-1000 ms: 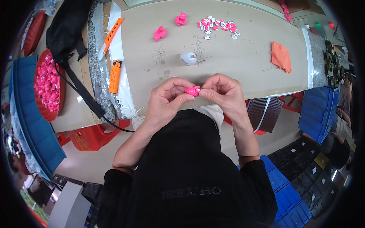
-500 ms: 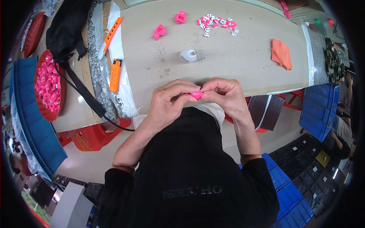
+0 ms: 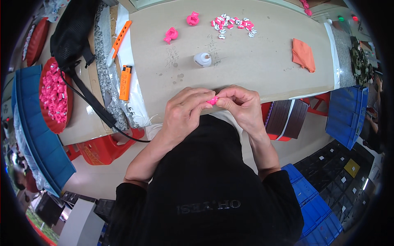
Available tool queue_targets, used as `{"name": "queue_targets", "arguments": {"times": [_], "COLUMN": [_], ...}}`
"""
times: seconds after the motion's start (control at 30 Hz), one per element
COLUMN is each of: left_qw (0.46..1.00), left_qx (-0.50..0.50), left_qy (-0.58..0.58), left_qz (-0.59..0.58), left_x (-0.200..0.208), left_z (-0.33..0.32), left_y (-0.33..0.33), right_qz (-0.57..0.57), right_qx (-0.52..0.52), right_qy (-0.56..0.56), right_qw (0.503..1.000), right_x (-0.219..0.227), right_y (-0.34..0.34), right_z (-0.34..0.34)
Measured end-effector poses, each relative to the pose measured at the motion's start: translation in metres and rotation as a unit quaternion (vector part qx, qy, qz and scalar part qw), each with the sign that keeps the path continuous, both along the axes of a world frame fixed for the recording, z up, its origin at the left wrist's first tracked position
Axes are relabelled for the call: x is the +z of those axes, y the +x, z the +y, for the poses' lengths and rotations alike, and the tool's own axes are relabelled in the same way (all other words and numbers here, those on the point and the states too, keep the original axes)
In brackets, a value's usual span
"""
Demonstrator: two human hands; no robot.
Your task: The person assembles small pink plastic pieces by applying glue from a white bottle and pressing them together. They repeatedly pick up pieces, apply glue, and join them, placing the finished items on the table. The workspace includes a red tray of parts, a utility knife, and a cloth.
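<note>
A small pink plastic piece (image 3: 212,100) is pinched between both hands at the table's near edge. My left hand (image 3: 186,108) grips its left side with thumb and fingers; my right hand (image 3: 240,104) presses its other side with thumb and forefinger. The fingers cover much of the piece. Beyond them stands a white squeeze bottle (image 3: 202,60) with a narrow tip. Farther back lie two hollow pink plastic parts (image 3: 171,35) and a scatter of small pink-and-white pieces (image 3: 233,23).
An orange cutter knife (image 3: 119,43) and an orange lighter (image 3: 125,83) lie on the left. A red tray (image 3: 67,119) holds many pink parts. An orange cloth (image 3: 303,55) rests at right. A black bag (image 3: 74,33) with a strap sits far left. Blue crates (image 3: 347,117) stand beyond the table's right end.
Both hands keep their pinch on the pink piece, with the fingers shifting slightly around it. The whole view has tilted a little; the things on the table stay in place.
</note>
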State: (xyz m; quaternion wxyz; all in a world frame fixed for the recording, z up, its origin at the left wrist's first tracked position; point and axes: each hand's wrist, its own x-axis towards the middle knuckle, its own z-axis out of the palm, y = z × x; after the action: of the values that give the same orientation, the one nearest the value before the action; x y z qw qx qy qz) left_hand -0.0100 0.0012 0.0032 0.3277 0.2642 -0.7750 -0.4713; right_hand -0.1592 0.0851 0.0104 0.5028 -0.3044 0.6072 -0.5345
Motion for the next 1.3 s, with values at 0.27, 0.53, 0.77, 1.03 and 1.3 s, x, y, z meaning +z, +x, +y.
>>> {"name": "queue_targets", "arguments": {"times": [0.27, 0.53, 0.77, 1.03, 1.3], "left_qw": [1.0, 1.0, 1.0, 0.999, 0.922], "left_qx": [0.001, -0.002, -0.004, -0.005, -0.039], "left_qy": [0.019, 0.024, 0.025, 0.032, 0.369], "left_qz": [0.009, -0.005, -0.011, -0.015, 0.111], "left_x": [-0.001, -0.001, 0.001, 0.002, 0.001], "left_z": [-0.001, 0.0, -0.001, -0.002, -0.014], "left_y": [0.001, 0.004, 0.004, 0.005, 0.017], "right_qz": [-0.012, -0.018, -0.023, -0.04, -0.051], "right_qx": [0.002, 0.003, 0.006, 0.009, 0.01], "right_qy": [0.008, -0.005, 0.004, 0.0, -0.025], "right_qw": [1.0, 1.0, 1.0, 0.999, 0.998], "right_x": [0.0, -0.003, -0.004, -0.006, 0.009], "right_y": [0.0, 0.001, 0.001, 0.001, -0.008], "right_z": [-0.001, -0.001, -0.001, -0.002, -0.01]}}
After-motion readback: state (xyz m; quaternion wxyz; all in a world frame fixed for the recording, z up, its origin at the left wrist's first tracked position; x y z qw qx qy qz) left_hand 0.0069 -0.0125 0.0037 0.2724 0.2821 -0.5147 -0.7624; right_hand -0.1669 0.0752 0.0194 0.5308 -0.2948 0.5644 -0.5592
